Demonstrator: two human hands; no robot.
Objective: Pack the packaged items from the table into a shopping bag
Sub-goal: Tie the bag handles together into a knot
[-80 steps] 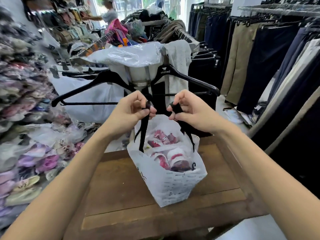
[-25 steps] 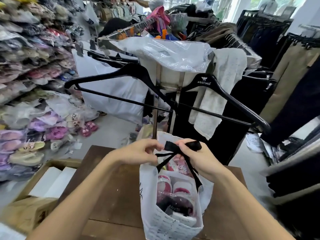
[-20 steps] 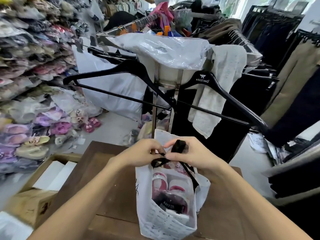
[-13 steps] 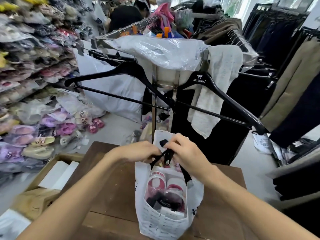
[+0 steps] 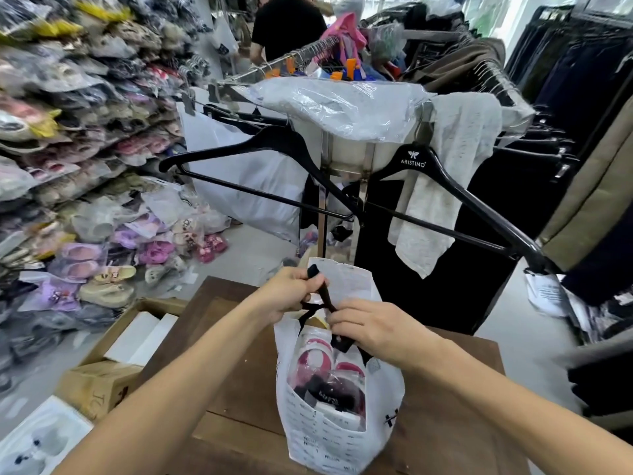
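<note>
Two bare forearms reach in from the lower corners of the frame and meet above a white printed shopping bag [image 5: 329, 437] standing upright on a brown wooden table [image 5: 233, 365] at lower centre. The left hand [image 5: 287, 296] curls its fingers around one end of the bag's black ribbon handles [image 5: 323, 298], the tip poking up past its knuckles. The right hand [image 5: 371, 325], palm down, pinches the ribbon's other end against the bag's mouth, where the straps cross between the two hands. Inside the open bag sit the packaged items [image 5: 325, 375], pink, white and maroon in clear wrap. At lower left, beside the table, an open cardboard box [image 5: 99, 385] holds white flat boxes. Beyond, in mid-frame, black hangers [image 5: 442, 186] hang from a rack draped with clear plastic sheeting [image 5: 342, 108]. Bagged slippers [image 5: 85, 166] fill the left side; dark garments line the right.
</note>
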